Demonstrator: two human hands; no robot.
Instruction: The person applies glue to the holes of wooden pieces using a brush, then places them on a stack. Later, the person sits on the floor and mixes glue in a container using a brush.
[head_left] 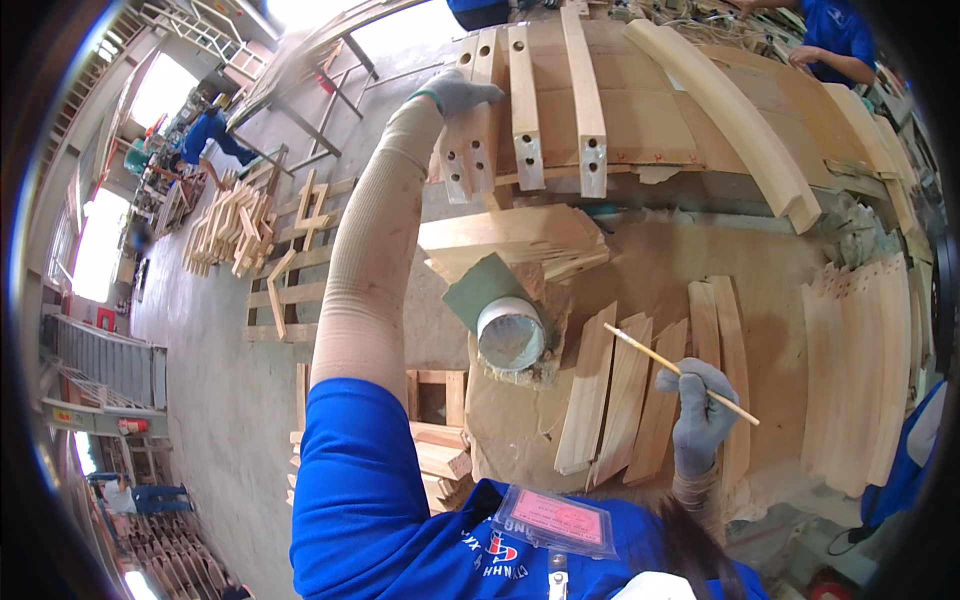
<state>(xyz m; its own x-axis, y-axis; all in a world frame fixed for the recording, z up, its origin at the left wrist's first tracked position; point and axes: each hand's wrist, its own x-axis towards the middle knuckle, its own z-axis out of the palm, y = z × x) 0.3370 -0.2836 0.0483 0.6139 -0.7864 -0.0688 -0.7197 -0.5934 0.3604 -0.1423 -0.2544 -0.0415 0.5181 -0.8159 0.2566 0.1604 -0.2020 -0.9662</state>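
My left hand (458, 92), in a grey glove, reaches far forward and grips a pale wooden bar (482, 135) at the left of a row; some of its fingers are hidden. Dark drilled holes mark the ends of these bars, and their near end faces look wet and shiny. Two more drilled bars, a middle one (524, 100) and a right one (585, 100), lie apart beside it. A thin wooden stick (640, 347) with a whitish tip is pinched in my gloved right hand (702, 415). Between my arms stands a white round cup (510, 335) with pale residue inside.
Wooden slats (620, 400) lie left of my right hand, with a stack of drilled boards (855, 370) farther right. A long curved wooden piece (725, 110) crosses the cardboard-covered table (640, 120). Co-workers in blue stand around; pallets (290, 295) lie on the floor at left.
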